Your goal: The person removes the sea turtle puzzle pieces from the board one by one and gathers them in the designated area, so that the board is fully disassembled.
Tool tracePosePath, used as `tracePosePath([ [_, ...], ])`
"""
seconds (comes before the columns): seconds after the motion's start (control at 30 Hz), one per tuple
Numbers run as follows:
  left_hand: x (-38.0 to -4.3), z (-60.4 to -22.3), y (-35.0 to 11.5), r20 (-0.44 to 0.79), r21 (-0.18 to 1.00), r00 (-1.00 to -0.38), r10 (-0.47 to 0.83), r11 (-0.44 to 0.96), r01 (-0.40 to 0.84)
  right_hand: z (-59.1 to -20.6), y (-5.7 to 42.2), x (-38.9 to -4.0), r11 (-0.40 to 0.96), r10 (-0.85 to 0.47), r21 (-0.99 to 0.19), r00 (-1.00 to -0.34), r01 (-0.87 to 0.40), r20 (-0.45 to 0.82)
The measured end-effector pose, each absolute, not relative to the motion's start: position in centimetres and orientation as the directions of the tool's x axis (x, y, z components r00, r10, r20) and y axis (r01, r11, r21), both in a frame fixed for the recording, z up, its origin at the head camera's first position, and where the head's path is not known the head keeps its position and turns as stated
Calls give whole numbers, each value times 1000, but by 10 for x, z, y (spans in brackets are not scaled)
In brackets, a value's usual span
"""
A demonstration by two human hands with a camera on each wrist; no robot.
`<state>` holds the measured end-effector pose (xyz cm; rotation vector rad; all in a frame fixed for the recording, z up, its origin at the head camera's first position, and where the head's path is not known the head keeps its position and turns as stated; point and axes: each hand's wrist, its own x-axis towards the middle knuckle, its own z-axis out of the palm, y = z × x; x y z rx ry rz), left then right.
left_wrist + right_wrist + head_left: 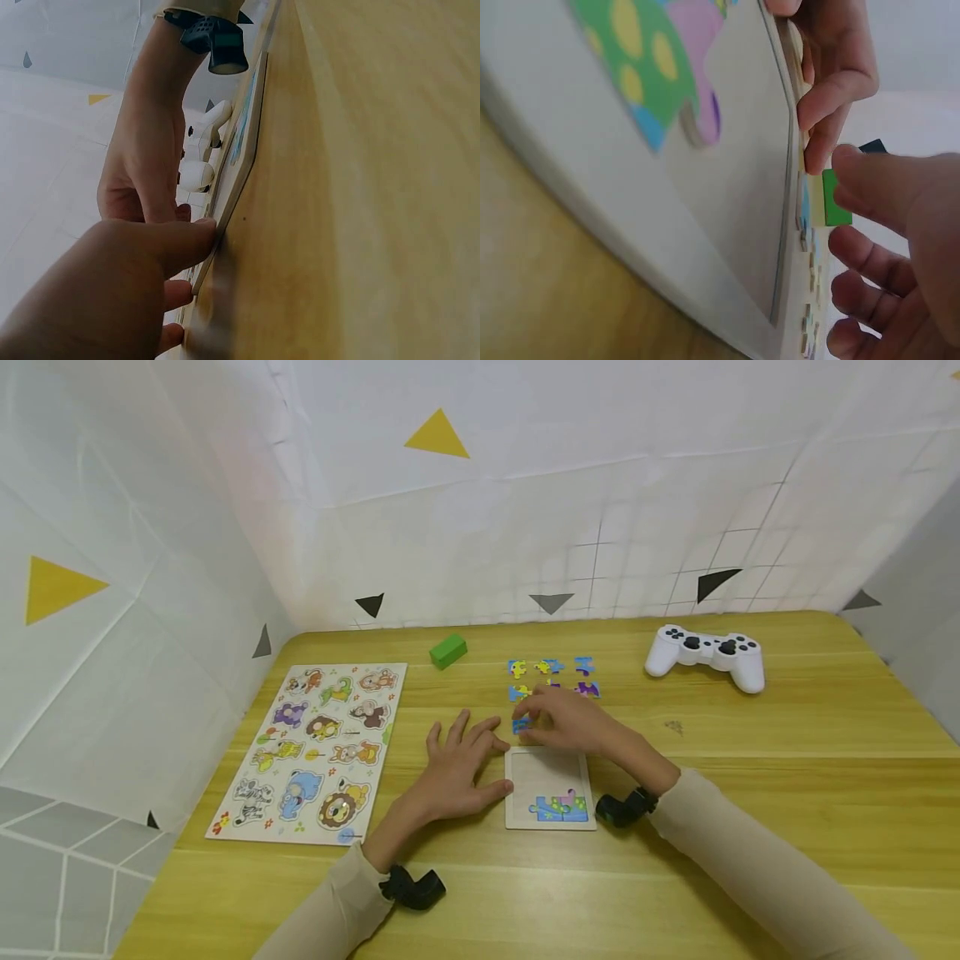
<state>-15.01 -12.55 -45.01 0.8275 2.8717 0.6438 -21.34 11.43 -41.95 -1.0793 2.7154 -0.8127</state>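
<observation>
A shallow wooden puzzle tray [540, 777] lies in front of me, with joined blue, green and pink jigsaw pieces [561, 810] in its lower right corner. My left hand [459, 772] rests beside the tray, fingers spread; in the left wrist view its thumb [199, 236] touches the tray's edge. My right hand [566, 720] is over the tray's far edge, fingers bent loosely above a blue jigsaw piece [520, 726]. In the right wrist view, nothing shows between its thumb and fingers [866, 300]. Part of the loose pieces is hidden behind this hand.
Several loose jigsaw pieces [584, 665] lie in rows beyond the tray. A green block [448, 652] sits behind them to the left, and a white game controller [705, 653] at the back right. An animal puzzle board [311, 752] covers the table's left side.
</observation>
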Motion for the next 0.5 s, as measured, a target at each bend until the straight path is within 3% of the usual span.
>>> tracePosePath([
  [0.2,-150,-450,-127,32,425,-852,523,764,485,-416,119,-204,489,-769,-566,-635,-664,80],
  [0.5,-150,-451,-127,48,434,-847,529,753,495,-406,126,-186,414,-869,-645,-490,-643,-69],
])
